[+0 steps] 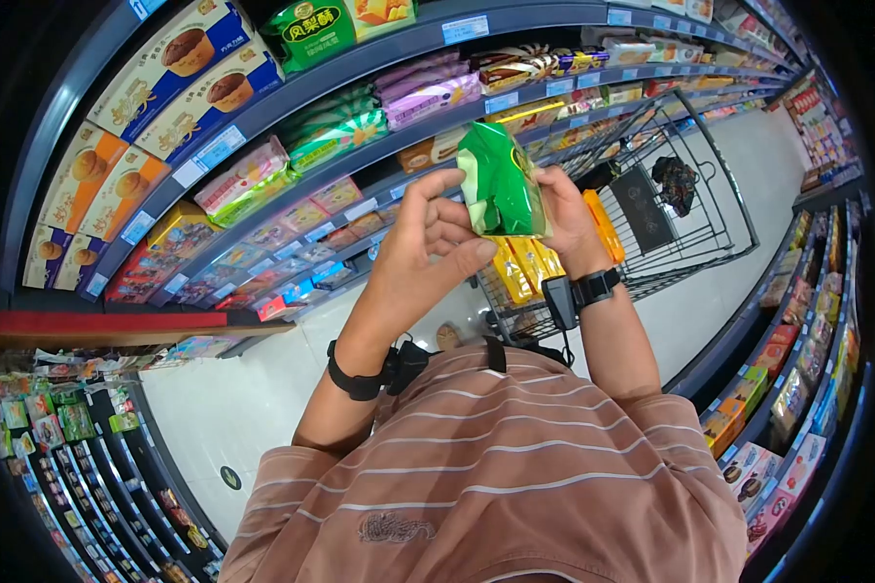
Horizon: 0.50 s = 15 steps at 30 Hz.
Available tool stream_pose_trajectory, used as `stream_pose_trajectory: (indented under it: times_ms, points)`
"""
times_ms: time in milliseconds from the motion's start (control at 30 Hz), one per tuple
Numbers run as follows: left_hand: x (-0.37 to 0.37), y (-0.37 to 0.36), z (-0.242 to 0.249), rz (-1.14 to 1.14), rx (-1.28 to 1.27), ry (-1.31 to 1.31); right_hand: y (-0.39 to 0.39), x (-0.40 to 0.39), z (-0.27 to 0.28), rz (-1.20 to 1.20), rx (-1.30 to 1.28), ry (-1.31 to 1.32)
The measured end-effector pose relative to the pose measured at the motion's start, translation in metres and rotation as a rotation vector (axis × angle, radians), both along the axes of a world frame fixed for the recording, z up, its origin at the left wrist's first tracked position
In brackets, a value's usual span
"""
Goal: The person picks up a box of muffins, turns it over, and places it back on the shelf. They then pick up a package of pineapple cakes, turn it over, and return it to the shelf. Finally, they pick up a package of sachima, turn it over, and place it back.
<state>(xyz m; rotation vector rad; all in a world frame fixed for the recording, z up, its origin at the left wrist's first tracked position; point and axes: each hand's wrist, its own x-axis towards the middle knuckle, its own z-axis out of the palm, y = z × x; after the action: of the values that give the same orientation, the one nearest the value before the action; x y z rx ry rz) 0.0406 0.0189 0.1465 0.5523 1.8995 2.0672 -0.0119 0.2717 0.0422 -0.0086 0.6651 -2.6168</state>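
Note:
A green snack bag (504, 185) with a pale panel on its left side is held up in front of my chest. My right hand (572, 222) grips its right edge, with the thumb and part of the fingers hidden behind the bag. On the other side, my left hand (436, 233) has its fingers curled round the bag's left edge, thumb near the bottom corner. Just beyond and below the bag stands a black wire shopping cart (690, 243). Yellow packages (527, 270) lie in its near end.
Shelves of boxed cakes (190, 58) and bagged snacks (335, 126) rise on the left and ahead. Another stocked shelf (783, 360) runs along the right. A dark patterned bundle (675, 185) sits in the cart's far part. Pale floor tiles (204, 408) show at lower left.

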Motion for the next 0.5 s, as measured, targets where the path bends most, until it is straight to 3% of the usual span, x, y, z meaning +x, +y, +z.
stream_pose_trajectory:
  times_ms: [267,500]
  points:
    - [0.0,0.004,0.003,-0.074,0.081,-0.037,-0.013,-0.003,-0.013,-0.009,-0.016,-0.067]
    - [-0.003,0.01,0.004,-0.106,0.076,-0.012,-0.036,0.007,0.017,0.032,-0.215,0.04]
